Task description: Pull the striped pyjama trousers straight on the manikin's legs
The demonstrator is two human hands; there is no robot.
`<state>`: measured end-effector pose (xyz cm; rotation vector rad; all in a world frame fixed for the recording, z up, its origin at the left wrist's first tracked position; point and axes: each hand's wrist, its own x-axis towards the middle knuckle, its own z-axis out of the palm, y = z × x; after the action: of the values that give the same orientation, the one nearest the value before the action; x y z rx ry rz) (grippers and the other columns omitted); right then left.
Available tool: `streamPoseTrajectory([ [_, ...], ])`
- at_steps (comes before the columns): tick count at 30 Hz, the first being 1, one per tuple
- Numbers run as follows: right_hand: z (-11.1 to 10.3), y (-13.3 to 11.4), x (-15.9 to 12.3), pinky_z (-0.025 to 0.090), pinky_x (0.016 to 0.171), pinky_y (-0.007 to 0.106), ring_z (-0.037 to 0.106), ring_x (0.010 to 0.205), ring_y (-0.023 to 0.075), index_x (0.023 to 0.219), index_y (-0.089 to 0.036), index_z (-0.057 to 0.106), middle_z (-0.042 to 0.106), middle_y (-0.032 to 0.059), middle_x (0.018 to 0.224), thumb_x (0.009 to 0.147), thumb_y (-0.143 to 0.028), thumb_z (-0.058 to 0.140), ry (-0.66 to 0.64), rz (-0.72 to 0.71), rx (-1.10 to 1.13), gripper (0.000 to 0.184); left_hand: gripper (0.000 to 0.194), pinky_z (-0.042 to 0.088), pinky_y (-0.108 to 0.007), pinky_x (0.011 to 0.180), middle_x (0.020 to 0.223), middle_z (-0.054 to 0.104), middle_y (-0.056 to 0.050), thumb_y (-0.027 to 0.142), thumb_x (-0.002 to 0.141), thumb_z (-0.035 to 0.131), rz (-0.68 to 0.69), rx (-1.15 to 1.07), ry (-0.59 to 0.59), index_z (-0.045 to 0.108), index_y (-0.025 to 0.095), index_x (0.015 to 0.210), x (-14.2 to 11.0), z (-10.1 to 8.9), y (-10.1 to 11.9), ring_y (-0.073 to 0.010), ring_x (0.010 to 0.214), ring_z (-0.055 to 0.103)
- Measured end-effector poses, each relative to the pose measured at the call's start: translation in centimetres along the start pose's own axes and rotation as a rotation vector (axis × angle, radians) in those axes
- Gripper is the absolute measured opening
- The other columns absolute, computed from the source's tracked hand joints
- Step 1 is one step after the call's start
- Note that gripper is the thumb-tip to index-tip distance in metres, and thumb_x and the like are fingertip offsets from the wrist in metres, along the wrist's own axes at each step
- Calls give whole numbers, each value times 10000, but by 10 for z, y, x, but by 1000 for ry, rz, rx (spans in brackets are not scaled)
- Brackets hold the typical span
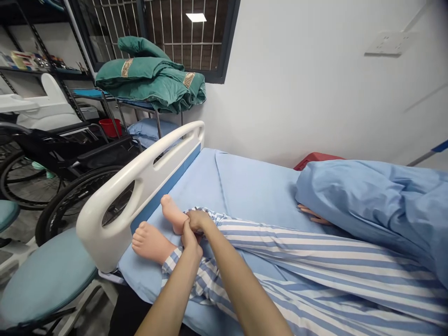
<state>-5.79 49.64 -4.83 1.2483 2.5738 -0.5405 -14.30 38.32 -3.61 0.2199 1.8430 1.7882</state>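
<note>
Two smooth, doll-like feet lie at the foot end of the bed, the near foot with its toes up and the far foot beyond it. They belong to a manikin in blue-and-white striped trousers. My left hand is closed round the far ankle from the near side. My right hand is closed at the same ankle, on the trouser cuff. My thumbs nearly meet there, and most of my fingertips are hidden. The near foot lies apart from my hands.
A white footboard edges the blue-sheeted bed. Blue bedding covers the manikin's upper part; some fingers show beneath it. A wheelchair and a teal stool stand left. Green quilts lie on a rack.
</note>
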Motion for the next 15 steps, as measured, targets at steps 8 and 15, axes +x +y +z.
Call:
streamPoseTrajectory([
  [8,20,-3,-28,422,802,308,600,924,214,1058,-221,597,658,84,975,830,-274,421,282,45,-16,293,359,363,-475,828,806,484,-94,305,904,101,393,612,571,416,229,749,4,0,-1,-295,1069,443],
  [15,33,-20,-49,405,845,341,516,1024,235,1187,-262,509,564,94,1130,808,-338,489,456,181,-13,387,333,290,-401,748,728,382,-44,215,909,89,521,614,480,373,176,739,4,-6,-3,-255,923,423],
])
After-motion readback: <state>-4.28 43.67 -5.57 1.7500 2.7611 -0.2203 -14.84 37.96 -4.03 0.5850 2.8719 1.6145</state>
